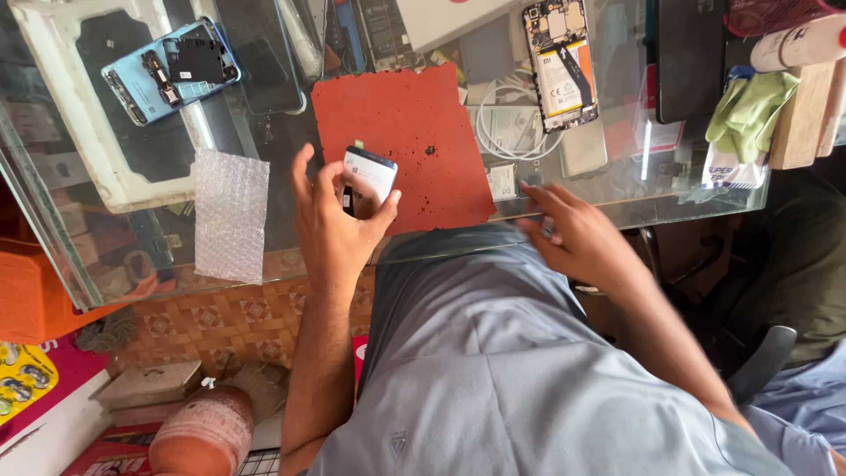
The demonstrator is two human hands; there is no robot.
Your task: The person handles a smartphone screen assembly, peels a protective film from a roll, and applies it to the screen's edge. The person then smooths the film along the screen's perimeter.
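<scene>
Red mat (407, 132) on the glass counter (264, 150); left hand (333, 227) fingers grip a phone screen panel (368, 179) at its edge. Right hand (577, 238) blurry, can't tell its grip.

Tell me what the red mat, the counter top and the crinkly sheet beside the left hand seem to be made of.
Red mat: probably rubber or foam, matte, with a rough, pitted surface and ragged edges.
Counter top: glass, clear and glossy; shelves and floor tiles show through it.
Crinkly sheet: bubble wrap, translucent plastic covered in small raised bubbles.
</scene>
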